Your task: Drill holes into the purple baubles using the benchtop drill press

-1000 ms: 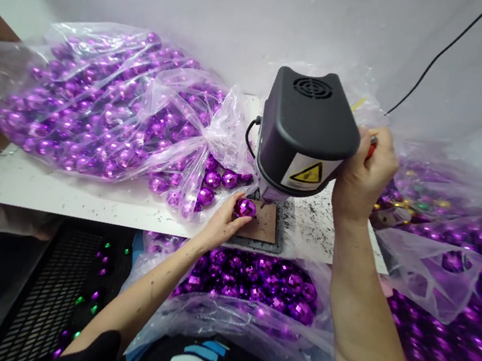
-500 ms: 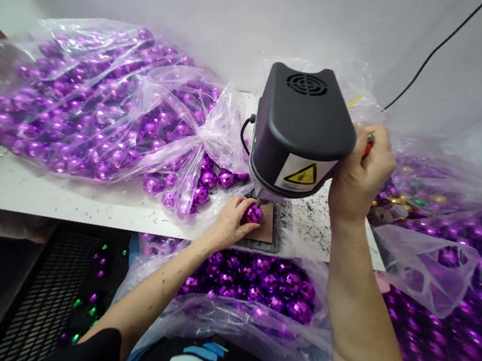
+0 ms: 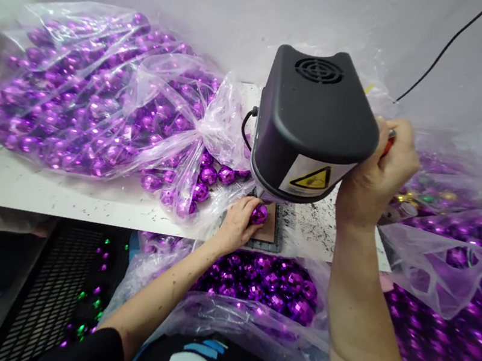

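My left hand [image 3: 238, 221] pinches a shiny purple faceted ball [image 3: 258, 213] between thumb and fingers. It keeps the ball over a brown pad [image 3: 267, 228] on a dark grey base, beneath a black bench press [image 3: 320, 114]. That machine has a round vent on top and a yellow warning sticker [image 3: 314, 177] in front. On its right side my right hand [image 3: 379, 172] is closed round a lever handle [image 3: 388, 144], of which a red part and a metal end show. The press's housing hides whatever sits right above the ball.
A tied clear bag of purple balls [image 3: 90, 95] fills the left of the white table [image 3: 60, 194]. An open bag of them [image 3: 270, 286] lies at my lap, and more bags [image 3: 451, 299] stand at right. A black crate [image 3: 50, 284] is low left; dark flecks dot the tabletop.
The view has shifted a little, and the press looks slightly larger. Both hands keep their holds; the ball and the handle sit a bit farther right in the picture.
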`<state>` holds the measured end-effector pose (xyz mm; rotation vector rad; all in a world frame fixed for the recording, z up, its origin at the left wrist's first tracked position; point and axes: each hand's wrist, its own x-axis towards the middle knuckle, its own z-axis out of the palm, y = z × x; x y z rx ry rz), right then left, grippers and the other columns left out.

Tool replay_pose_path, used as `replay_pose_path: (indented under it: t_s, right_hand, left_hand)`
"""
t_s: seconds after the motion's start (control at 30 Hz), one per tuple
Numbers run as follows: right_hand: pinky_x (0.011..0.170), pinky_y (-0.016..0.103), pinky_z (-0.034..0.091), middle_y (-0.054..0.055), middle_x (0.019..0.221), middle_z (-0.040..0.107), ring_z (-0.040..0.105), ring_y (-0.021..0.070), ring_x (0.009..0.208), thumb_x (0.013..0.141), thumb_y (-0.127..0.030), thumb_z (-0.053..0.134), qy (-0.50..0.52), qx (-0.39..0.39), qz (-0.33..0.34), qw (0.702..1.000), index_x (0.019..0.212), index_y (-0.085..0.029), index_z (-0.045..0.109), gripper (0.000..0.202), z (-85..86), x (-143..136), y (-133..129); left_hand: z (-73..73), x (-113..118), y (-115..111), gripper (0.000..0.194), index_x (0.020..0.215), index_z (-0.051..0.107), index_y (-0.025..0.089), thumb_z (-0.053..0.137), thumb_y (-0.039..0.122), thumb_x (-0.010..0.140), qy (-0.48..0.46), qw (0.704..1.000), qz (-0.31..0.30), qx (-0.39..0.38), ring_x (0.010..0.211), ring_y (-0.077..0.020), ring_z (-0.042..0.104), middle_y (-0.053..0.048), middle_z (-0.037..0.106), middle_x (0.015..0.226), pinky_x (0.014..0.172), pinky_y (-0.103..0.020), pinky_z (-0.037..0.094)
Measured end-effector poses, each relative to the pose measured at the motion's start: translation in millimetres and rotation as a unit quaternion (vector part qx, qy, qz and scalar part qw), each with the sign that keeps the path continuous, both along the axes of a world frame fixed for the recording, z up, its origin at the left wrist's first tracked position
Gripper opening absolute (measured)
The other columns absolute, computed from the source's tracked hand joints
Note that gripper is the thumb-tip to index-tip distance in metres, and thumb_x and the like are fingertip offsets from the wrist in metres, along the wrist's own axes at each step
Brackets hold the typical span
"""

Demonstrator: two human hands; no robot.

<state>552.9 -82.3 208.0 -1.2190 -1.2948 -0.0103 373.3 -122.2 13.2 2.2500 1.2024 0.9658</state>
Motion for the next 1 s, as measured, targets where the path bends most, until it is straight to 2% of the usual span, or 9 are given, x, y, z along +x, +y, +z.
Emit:
replay_pose_path:
  t_s: [0.13,0.23,0.37,0.5,0.67,0.77,1.0]
  right_hand:
    - [0.069,0.021,0.035,-0.007,0.069,0.033,0.034,0.0024,0.066,0.094,-0.067,0.035,-0.008,0.008,0.0,1.0,0.079,-0.014,0.046,0.056,-0.7,0,1]
    - [0.068,0.02,0.034,-0.007,0.069,0.032,0.034,0.0022,0.066,0.096,-0.064,0.035,-0.005,0.012,0.008,1.0,0.079,-0.014,0.045,0.053,0.7,0,2]
    - [0.063,0.019,0.034,-0.007,0.067,0.035,0.037,0.0015,0.063,0.098,-0.061,0.038,-0.024,0.041,-0.003,0.999,0.079,-0.014,0.048,0.052,-2.2,-1,-6]
    - [0.055,0.018,0.033,-0.006,0.071,0.046,0.043,0.0002,0.057,0.101,-0.043,0.047,-0.035,0.099,-0.018,0.994,0.084,-0.014,0.055,0.034,-22.7,-1,-28]
    - [0.066,0.024,0.045,-0.003,0.075,0.054,0.056,0.0062,0.068,0.098,-0.035,0.053,-0.071,0.177,-0.001,0.982,0.092,-0.019,0.058,0.018,-53.2,-1,-51]
    - [0.069,0.029,0.049,-0.002,0.077,0.055,0.061,0.0101,0.073,0.096,-0.032,0.053,-0.082,0.186,0.007,0.979,0.096,-0.02,0.057,0.012,-64.4,-1,-55]
    - [0.062,0.03,0.049,-0.001,0.076,0.053,0.063,0.0139,0.073,0.091,-0.028,0.054,-0.081,0.186,-0.002,0.979,0.095,-0.021,0.056,0.008,-83.1,-1,-60]
  left_hand:
    - [5.5,2,-3,0.051,0.133,0.049,0.02,0.07,0.041,0.092,-0.036,0.999,0.01,-0.035,0.116,-0.027,0.059,-0.012,0.062,0.126,0.1,-0.043,0.046]
    - [5.7,6,-4,0.04,0.128,0.052,0.019,0.063,0.041,0.097,-0.031,0.997,0.046,-0.044,0.113,-0.0257,0.06,-0.011,0.064,0.12,0.099,-0.041,0.045]
    - [4.2,10,-5,0.039,0.128,0.051,0.018,0.063,0.038,0.097,-0.007,0.997,0.067,-0.041,0.116,-0.0266,0.058,-0.011,0.064,0.121,0.102,-0.043,0.04]
    - [6.0,10,-6,0.039,0.128,0.05,0.018,0.063,0.036,0.096,0.006,0.997,0.063,-0.049,0.116,-0.0265,0.057,-0.011,0.064,0.123,0.102,-0.044,0.039]
    - [9.4,10,-6,0.04,0.13,0.049,0.019,0.063,0.035,0.096,0.009,0.996,0.063,-0.06,0.119,-0.0269,0.055,-0.012,0.062,0.127,0.104,-0.043,0.039]
    - [9.8,9,-6,0.042,0.132,0.048,0.019,0.062,0.036,0.096,0.006,0.996,0.059,-0.06,0.123,-0.0276,0.054,-0.012,0.061,0.131,0.106,-0.044,0.038]
    - [7.2,9,-7,0.043,0.132,0.048,0.019,0.062,0.038,0.097,0.002,0.998,0.055,-0.044,0.124,-0.0282,0.055,-0.013,0.062,0.131,0.107,-0.045,0.037]
